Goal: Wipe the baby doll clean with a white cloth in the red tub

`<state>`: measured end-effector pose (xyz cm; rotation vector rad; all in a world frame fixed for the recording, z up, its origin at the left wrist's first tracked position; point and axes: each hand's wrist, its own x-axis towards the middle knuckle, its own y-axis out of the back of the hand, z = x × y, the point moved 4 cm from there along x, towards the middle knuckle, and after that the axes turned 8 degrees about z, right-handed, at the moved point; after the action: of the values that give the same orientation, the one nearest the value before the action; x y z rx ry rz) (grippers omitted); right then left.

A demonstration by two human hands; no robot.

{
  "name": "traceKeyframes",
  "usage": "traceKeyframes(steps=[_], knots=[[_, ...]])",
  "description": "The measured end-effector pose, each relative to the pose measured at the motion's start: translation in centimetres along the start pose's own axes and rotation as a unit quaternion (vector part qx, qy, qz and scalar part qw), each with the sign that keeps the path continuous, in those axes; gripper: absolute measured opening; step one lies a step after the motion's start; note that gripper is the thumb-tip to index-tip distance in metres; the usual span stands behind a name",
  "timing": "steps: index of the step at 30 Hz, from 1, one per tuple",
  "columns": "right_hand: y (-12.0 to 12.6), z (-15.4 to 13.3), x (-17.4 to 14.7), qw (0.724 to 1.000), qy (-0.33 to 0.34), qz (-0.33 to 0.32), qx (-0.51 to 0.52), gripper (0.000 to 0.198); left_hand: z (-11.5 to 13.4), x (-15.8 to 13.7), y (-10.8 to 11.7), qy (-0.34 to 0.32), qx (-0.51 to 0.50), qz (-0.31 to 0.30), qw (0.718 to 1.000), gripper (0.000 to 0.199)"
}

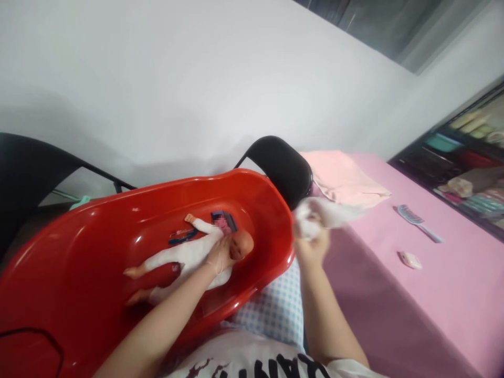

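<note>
I note the left hand (220, 255) flat and open on a white-suited plastic baby doll (189, 254) lying in the glossy red plastic tub (79, 231), right hand (313, 244) clenched round a blurred white cloth (318, 218) beside the rim; shirt lettering unreadable.

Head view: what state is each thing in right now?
Doll: lying in the red tub, clothed in white.
Left hand: resting on the doll's chest.
Right hand: closed on a white cloth.
Pink towel: folded on the table.
Hairbrush: lying flat, untouched.
</note>
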<state>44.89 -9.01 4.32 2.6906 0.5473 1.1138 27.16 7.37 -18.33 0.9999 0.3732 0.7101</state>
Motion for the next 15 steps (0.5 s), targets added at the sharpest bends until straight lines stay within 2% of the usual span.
traceKeyframes(steps=[1, 2, 3, 4, 5, 6, 7, 9, 11, 13, 15], knots=[[-2.8, 0.4, -1.0, 0.990, -0.004, -0.139, -0.003, 0.028, -0.9, -0.4, 0.4, -0.001, -0.023, 0.034, 0.999, 0.064], [-5.6, 1.1, -2.4, 0.958, -0.011, -0.286, -0.010, 0.032, -1.9, -0.7, 0.8, -0.005, -0.052, 0.054, 0.997, 0.062], [-8.2, 1.9, -4.2, 0.906, -0.024, -0.423, -0.018, 0.038, -2.8, -1.1, 1.1, -0.005, -0.082, 0.061, 0.995, 0.061], [-10.5, 2.8, -6.1, 0.846, -0.043, -0.532, -0.024, 0.046, -3.7, -1.4, 1.2, -0.007, -0.113, 0.052, 0.992, 0.060], [-12.6, 3.7, -7.8, 0.796, -0.060, -0.602, -0.023, 0.052, -4.5, -1.7, 1.2, -0.008, -0.135, 0.030, 0.990, 0.054], [-14.5, 4.5, -9.1, 0.766, -0.074, -0.638, -0.019, 0.053, -5.1, -2.0, 1.0, -0.006, -0.145, 0.008, 0.989, 0.046], [-16.3, 5.2, -10.0, 0.763, -0.082, -0.641, -0.021, 0.052, -5.7, -2.3, 0.7, 0.000, -0.138, -0.001, 0.990, 0.041], [-19.8, 6.7, -11.0, 0.794, -0.110, -0.594, -0.068, 0.053, -6.6, -2.8, 0.2, 0.016, -0.091, 0.019, 0.996, 0.045], [-22.6, 8.2, -11.5, 0.812, -0.154, -0.546, -0.134, 0.055, -7.1, -3.2, -0.3, 0.028, -0.047, 0.055, 0.997, 0.064], [-24.6, 9.4, -11.9, 0.805, -0.198, -0.538, -0.151, 0.053, -7.1, -3.5, -0.7, 0.019, -0.039, 0.068, 0.997, 0.080], [-25.7, 10.5, -12.4, 0.788, -0.239, -0.551, -0.134, 0.042, -6.9, -3.6, -0.8, -0.003, -0.049, 0.066, 0.997, 0.083]])
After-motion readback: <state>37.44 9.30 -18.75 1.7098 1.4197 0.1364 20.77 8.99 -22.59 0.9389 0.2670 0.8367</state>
